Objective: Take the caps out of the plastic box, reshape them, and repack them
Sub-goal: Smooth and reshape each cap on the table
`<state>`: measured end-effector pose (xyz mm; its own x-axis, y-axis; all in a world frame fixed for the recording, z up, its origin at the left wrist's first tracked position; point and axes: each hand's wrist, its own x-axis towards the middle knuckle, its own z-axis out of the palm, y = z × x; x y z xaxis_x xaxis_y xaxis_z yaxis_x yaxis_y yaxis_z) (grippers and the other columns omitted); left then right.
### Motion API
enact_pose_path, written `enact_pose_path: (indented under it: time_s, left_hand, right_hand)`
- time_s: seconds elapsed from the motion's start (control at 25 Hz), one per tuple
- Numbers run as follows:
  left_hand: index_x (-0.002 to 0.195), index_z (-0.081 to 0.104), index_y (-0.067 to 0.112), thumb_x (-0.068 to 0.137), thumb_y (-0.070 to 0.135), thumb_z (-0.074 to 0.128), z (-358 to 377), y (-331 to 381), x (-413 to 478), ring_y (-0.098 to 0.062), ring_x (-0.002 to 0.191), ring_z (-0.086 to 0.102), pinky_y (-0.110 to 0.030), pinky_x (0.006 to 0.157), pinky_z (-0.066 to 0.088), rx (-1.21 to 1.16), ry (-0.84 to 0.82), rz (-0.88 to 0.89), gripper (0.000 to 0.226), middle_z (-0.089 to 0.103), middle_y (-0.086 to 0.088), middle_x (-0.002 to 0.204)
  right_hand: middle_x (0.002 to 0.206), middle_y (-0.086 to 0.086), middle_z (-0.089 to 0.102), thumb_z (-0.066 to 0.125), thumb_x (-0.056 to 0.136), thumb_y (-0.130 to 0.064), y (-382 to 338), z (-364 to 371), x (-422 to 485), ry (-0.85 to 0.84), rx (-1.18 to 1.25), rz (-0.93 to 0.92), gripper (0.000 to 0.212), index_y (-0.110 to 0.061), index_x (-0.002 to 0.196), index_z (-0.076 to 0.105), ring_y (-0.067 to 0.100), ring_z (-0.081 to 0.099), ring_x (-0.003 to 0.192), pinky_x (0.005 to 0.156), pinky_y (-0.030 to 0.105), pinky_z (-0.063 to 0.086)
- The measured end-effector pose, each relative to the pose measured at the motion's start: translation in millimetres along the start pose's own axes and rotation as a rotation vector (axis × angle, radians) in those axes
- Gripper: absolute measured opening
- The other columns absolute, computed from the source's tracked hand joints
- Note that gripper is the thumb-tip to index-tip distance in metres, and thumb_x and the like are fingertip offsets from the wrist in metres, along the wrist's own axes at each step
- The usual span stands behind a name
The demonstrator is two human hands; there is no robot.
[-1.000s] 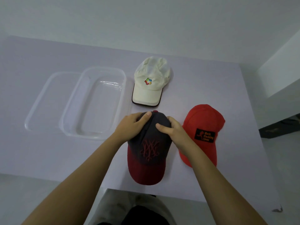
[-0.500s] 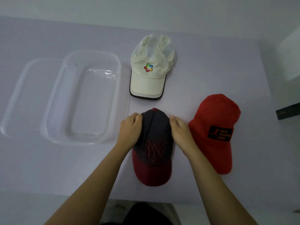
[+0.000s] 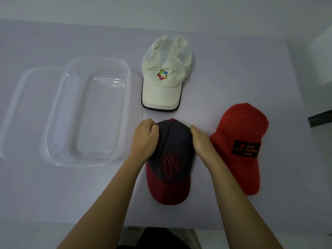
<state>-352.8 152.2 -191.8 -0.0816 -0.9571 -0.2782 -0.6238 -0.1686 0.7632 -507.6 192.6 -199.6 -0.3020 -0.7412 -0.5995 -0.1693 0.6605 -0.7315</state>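
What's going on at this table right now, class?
A person is shaping the dark cap with the red brim: the left hand grips one side of its crown, the right hand presses flat against the other. The white cap and the red cap lie on the table nearby. The clear plastic box holds no caps.
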Motion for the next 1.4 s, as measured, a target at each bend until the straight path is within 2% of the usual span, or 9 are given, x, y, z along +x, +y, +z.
enact_pose_path:
  time_s: [0.16, 0.28, 0.6, 0.72, 0.92, 1.08, 1.2, 1.32, 1.4]
  left_hand:
    - [0.082, 0.044, 0.003, 0.097, 0.018, 0.033, -2, -4, 1, -0.013, 0.063, 0.038, -0.028, 0.061, 0.033, -0.064, -0.046, 0.028, 0.025, 0.043, 0.001, 0.069]
    - [0.083, 0.043, 0.003, 0.098, 0.020, 0.032, 0, -6, 2, -0.014, 0.064, 0.038, -0.031, 0.063, 0.034, -0.060, -0.037, 0.037, 0.025, 0.042, 0.000, 0.069]
    - [0.080, 0.041, 0.005, 0.099, 0.016, 0.031, 7, -6, -2, -0.014, 0.060, 0.037, -0.031, 0.057, 0.032, -0.037, 0.015, 0.107, 0.024, 0.041, -0.004, 0.064]
    - [0.080, 0.044, 0.001, 0.098, 0.015, 0.033, 6, -10, 0, -0.015, 0.058, 0.038, -0.031, 0.056, 0.032, 0.013, 0.035, 0.125, 0.025, 0.042, -0.006, 0.062]
    - [0.081, 0.051, 0.003, 0.096, 0.015, 0.037, 4, -11, 2, -0.011, 0.063, 0.042, -0.024, 0.059, 0.035, 0.032, 0.020, 0.046, 0.024, 0.048, 0.001, 0.068]
    - [0.083, 0.057, 0.003, 0.094, 0.015, 0.039, 3, -11, 4, -0.012, 0.065, 0.045, -0.023, 0.058, 0.035, -0.037, 0.002, -0.095, 0.024, 0.051, 0.001, 0.071]
    - [0.084, 0.060, 0.003, 0.092, 0.020, 0.045, -3, -12, 7, -0.015, 0.068, 0.046, -0.025, 0.060, 0.035, -0.217, -0.064, -0.248, 0.025, 0.053, 0.000, 0.073]
    - [0.083, 0.062, 0.007, 0.091, 0.019, 0.046, -3, -15, 7, -0.011, 0.067, 0.049, -0.023, 0.060, 0.040, -0.097, -0.061, -0.175, 0.021, 0.057, 0.001, 0.072]
    - [0.084, 0.060, 0.007, 0.093, 0.019, 0.043, -1, -14, 7, -0.013, 0.067, 0.050, -0.026, 0.061, 0.041, -0.005, -0.022, -0.115, 0.023, 0.057, -0.001, 0.072]
  right_hand:
    - [0.103, 0.023, 0.060, 0.031, 0.101, -0.035, 0, 5, -3, 0.071, -0.003, -0.170, 0.043, 0.001, 0.101, 0.054, 0.032, 0.057, 0.098, 0.089, 0.044, 0.044]
    - [0.077, 0.011, 0.048, 0.029, 0.100, -0.039, 1, 3, 2, 0.025, -0.100, -0.201, 0.037, -0.012, 0.078, 0.042, 0.020, 0.048, 0.072, 0.069, 0.037, 0.038]
    - [0.070, -0.008, 0.031, 0.017, 0.101, -0.041, 10, 4, -2, -0.069, -0.108, -0.204, 0.034, -0.020, 0.079, 0.032, 0.004, 0.034, 0.062, 0.059, 0.017, 0.033]
    - [0.077, -0.015, 0.041, 0.023, 0.101, -0.040, 17, 9, -1, -0.071, -0.042, -0.167, 0.030, -0.033, 0.077, 0.039, -0.004, 0.041, 0.072, 0.073, 0.018, 0.037]
    - [0.088, 0.021, 0.059, 0.041, 0.096, -0.039, 22, 10, 12, 0.015, 0.104, -0.054, 0.040, -0.004, 0.085, 0.056, 0.020, 0.054, 0.083, 0.076, 0.037, 0.046]
    - [0.085, 0.010, 0.063, 0.048, 0.094, -0.035, 14, 12, 15, 0.039, 0.273, 0.068, 0.029, -0.017, 0.073, 0.059, 0.025, 0.060, 0.085, 0.081, 0.039, 0.049]
    - [0.103, 0.009, 0.064, 0.038, 0.099, -0.034, 7, 8, 14, -0.045, 0.180, 0.086, 0.031, -0.015, 0.091, 0.062, 0.025, 0.059, 0.103, 0.095, 0.039, 0.045]
    - [0.122, 0.016, 0.057, 0.034, 0.100, -0.032, 7, 7, 16, -0.009, 0.010, 0.093, 0.039, -0.002, 0.115, 0.055, 0.031, 0.053, 0.116, 0.101, 0.042, 0.040]
    - [0.125, 0.016, 0.057, 0.035, 0.100, -0.031, 6, 11, 15, 0.023, 0.121, 0.165, 0.038, -0.003, 0.118, 0.054, 0.030, 0.054, 0.116, 0.104, 0.043, 0.041]
